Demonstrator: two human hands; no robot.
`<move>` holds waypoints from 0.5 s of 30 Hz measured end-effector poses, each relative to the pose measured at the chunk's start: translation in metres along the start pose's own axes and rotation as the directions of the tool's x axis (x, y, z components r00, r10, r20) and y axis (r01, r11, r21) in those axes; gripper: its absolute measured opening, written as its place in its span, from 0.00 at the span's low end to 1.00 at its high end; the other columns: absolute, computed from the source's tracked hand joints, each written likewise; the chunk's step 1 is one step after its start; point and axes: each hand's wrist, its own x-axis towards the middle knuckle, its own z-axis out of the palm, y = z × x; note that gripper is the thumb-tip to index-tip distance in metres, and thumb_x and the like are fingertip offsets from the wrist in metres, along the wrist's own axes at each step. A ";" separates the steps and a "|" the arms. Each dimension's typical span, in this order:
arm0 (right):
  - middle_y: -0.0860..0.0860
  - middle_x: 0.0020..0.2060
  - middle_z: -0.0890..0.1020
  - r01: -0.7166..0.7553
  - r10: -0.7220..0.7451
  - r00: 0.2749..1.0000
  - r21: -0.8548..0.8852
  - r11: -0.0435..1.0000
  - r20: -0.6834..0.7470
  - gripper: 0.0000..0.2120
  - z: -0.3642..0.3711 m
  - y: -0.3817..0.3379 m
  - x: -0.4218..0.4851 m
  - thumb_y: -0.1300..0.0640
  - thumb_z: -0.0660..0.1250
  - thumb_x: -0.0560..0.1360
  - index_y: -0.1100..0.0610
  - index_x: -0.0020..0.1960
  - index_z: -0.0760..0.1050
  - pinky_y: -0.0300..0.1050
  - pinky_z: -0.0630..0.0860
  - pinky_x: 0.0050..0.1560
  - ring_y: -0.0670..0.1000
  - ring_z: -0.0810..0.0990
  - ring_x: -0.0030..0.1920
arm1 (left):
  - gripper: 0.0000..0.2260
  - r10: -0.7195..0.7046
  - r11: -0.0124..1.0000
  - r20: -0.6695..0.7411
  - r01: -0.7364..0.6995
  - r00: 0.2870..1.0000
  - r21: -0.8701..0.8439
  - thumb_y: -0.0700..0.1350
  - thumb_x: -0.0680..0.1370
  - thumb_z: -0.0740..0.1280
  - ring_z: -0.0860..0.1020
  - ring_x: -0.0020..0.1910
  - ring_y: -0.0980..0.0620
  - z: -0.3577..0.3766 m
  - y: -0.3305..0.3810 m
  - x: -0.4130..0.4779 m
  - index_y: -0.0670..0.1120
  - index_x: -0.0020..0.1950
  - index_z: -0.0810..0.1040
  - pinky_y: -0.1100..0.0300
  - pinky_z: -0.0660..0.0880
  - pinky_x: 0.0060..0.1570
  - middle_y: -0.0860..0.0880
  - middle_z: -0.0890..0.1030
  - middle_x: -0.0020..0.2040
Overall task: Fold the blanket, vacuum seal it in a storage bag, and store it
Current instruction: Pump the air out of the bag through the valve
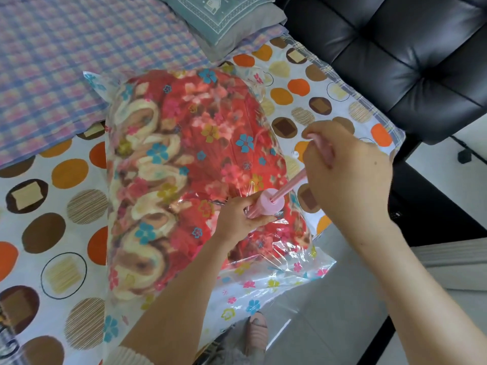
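Observation:
A folded red floral blanket (189,154) lies inside a clear storage bag (284,275) printed with small flowers, on the bed. A pink hand pump (266,205) stands on the bag over the blanket's near right part. My left hand (242,217) grips the pump's barrel just below its round cap. My right hand (342,164) grips the pump's pink handle, which is drawn up and out on its rod (290,185). The bag's valve is hidden under the pump.
The bed carries a white sheet with orange and brown dots (52,219) and a purple checked cover (79,61). A grey-green pillow (224,17) lies at the back. A black padded chair (395,61) stands right of the bed. My slippered foot (257,333) is on the tiled floor.

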 end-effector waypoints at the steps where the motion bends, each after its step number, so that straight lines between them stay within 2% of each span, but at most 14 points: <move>1: 0.54 0.20 0.70 -0.048 0.048 0.999 0.030 0.998 -0.005 0.09 0.004 0.002 -0.004 0.59 0.60 0.72 0.56 0.45 0.79 0.39 0.62 0.25 0.56 0.64 0.21 | 0.22 -0.003 1.000 0.006 0.003 1.000 -0.009 0.51 0.64 0.78 0.73 0.36 0.65 0.000 0.001 -0.001 0.49 0.57 0.81 0.74 0.66 0.38 0.59 0.80 0.40; 2: 0.53 0.19 0.66 -0.067 0.066 0.997 0.015 0.998 0.035 0.08 0.018 0.005 -0.016 0.61 0.60 0.71 0.57 0.43 0.78 0.35 0.57 0.24 0.54 0.61 0.21 | 0.21 -0.008 1.000 0.015 0.008 1.000 -0.016 0.49 0.65 0.78 0.73 0.34 0.66 -0.001 0.002 -0.002 0.47 0.56 0.82 0.74 0.65 0.37 0.58 0.80 0.38; 4: 0.51 0.20 0.62 -0.048 0.057 0.967 -0.041 0.998 0.248 0.09 0.053 0.003 -0.037 0.62 0.58 0.70 0.58 0.43 0.76 0.32 0.49 0.26 0.53 0.59 0.20 | 0.13 -0.002 0.999 0.031 0.003 1.000 -0.053 0.42 0.65 0.78 0.73 0.30 0.66 -0.001 0.004 -0.004 0.45 0.48 0.83 0.75 0.64 0.33 0.52 0.79 0.32; 6: 0.51 0.19 0.65 0.002 0.026 0.957 -0.096 0.995 0.288 0.05 0.059 0.011 -0.036 0.62 0.60 0.69 0.58 0.41 0.75 0.32 0.49 0.25 0.55 0.64 0.18 | 0.09 -0.009 0.995 0.025 0.011 1.000 -0.103 0.39 0.64 0.77 0.71 0.28 0.68 -0.002 0.005 -0.006 0.46 0.41 0.81 0.75 0.63 0.31 0.50 0.78 0.33; 8: 0.51 0.18 0.68 0.054 -0.050 0.967 -0.008 0.999 0.251 0.05 0.030 0.007 -0.021 0.60 0.62 0.68 0.58 0.39 0.76 0.36 0.60 0.24 0.58 0.67 0.19 | 0.13 -0.016 0.996 0.010 0.017 1.000 -0.088 0.43 0.63 0.79 0.72 0.30 0.72 -0.003 0.004 -0.004 0.44 0.46 0.83 0.76 0.64 0.32 0.55 0.78 0.30; 10: 0.50 0.20 0.70 0.078 -0.076 0.987 -0.013 0.997 0.138 0.09 -0.008 0.001 -0.001 0.55 0.59 0.71 0.54 0.43 0.78 0.43 0.66 0.28 0.57 0.69 0.24 | 0.21 -0.006 0.999 0.020 0.007 1.000 -0.053 0.48 0.63 0.78 0.73 0.34 0.73 -0.002 0.002 -0.003 0.46 0.55 0.82 0.76 0.65 0.34 0.58 0.78 0.37; 12: 0.47 0.20 0.65 -0.039 0.039 0.999 -0.004 0.999 -0.027 0.11 -0.012 0.000 0.007 0.56 0.58 0.71 0.52 0.45 0.79 0.43 0.59 0.28 0.55 0.65 0.25 | 0.23 -0.024 0.998 0.032 0.025 0.999 -0.055 0.50 0.64 0.78 0.74 0.36 0.72 -0.002 0.000 0.000 0.48 0.57 0.81 0.76 0.66 0.36 0.58 0.80 0.40; 13: 0.46 0.20 0.61 -0.097 0.097 0.995 0.005 0.995 -0.033 0.10 -0.002 0.002 0.003 0.58 0.59 0.71 0.54 0.44 0.79 0.41 0.54 0.26 0.54 0.63 0.23 | 0.22 -0.037 0.998 0.041 0.039 0.998 -0.054 0.49 0.64 0.78 0.74 0.36 0.72 -0.002 0.000 0.000 0.47 0.56 0.81 0.76 0.65 0.36 0.57 0.80 0.40; 15: 0.46 0.21 0.58 -0.023 0.033 0.984 -0.057 0.998 0.173 0.09 0.041 0.001 -0.022 0.60 0.57 0.70 0.58 0.43 0.76 0.35 0.50 0.25 0.53 0.62 0.19 | 0.15 -0.060 0.995 0.049 0.064 0.997 -0.070 0.44 0.64 0.78 0.73 0.31 0.68 -0.003 -0.001 0.000 0.44 0.49 0.82 0.73 0.64 0.34 0.55 0.79 0.33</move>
